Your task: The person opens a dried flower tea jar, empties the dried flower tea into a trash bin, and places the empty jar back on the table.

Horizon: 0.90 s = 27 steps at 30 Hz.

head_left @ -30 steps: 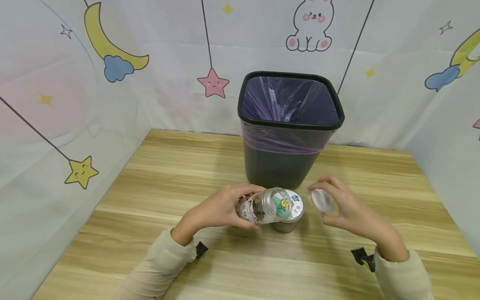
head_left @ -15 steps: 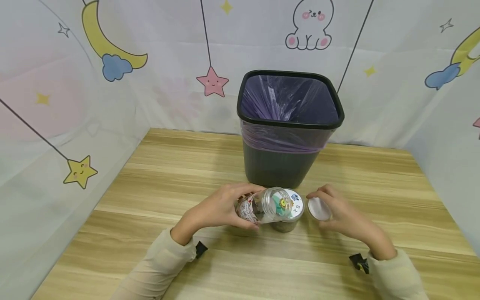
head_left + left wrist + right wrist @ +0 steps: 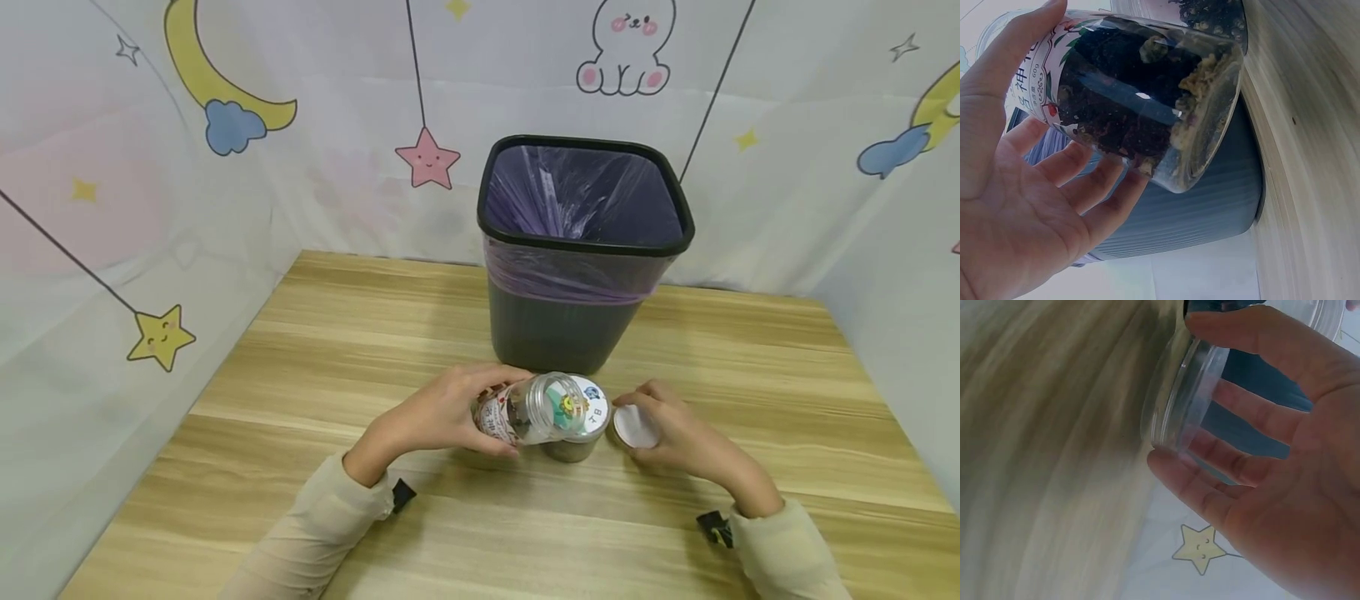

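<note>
From the head camera I see my left hand [image 3: 442, 417] wrapped around a clear plastic jar with a printed label [image 3: 517, 414], tipped on its side with its open mouth facing right, held just above the wooden counter [image 3: 315, 375]. A second, shorter jar with a sticker-covered lid [image 3: 581, 421] stands on the counter just behind that mouth. My right hand [image 3: 675, 433] pinches a round clear plastic lid [image 3: 635, 426] just beside the tilted jar's mouth. A black waste bin lined with a purple bag [image 3: 583, 250] stands close behind both jars.

The left wrist view shows my fingers [image 3: 1079, 181] curled under the jar, thumb over the label, dark dried contents and pale bits piled against its base.

In the right wrist view thumb and fingers [image 3: 1254, 412] clasp the lid's rim edge-on over the counter.

To do this well, I judge I should keep the jar's tilt shallow so nothing spills, and keep the lid squarely facing the mouth.
</note>
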Motion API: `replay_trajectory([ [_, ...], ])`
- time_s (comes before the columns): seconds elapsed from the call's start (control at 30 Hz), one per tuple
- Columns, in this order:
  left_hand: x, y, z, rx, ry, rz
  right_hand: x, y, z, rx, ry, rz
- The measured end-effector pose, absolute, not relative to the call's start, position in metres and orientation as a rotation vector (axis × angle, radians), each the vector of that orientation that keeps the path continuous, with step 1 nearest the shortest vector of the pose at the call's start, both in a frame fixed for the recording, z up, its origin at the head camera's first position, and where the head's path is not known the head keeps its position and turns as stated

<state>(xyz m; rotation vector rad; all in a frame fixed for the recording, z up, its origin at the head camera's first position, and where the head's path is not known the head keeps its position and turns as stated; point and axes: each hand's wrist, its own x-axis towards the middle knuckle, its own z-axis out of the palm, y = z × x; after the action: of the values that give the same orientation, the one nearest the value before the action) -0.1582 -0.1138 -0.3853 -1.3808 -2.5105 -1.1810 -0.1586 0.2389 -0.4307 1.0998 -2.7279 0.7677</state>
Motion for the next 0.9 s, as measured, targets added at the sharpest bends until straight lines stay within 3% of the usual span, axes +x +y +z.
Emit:
replay_trajectory([
  [0.9,-0.1601,-0.1159,-0.3851,-1.352,-2.559,-1.182,-0.159,0.2408,-0.4286,1.038,-2.881,0.783],
])
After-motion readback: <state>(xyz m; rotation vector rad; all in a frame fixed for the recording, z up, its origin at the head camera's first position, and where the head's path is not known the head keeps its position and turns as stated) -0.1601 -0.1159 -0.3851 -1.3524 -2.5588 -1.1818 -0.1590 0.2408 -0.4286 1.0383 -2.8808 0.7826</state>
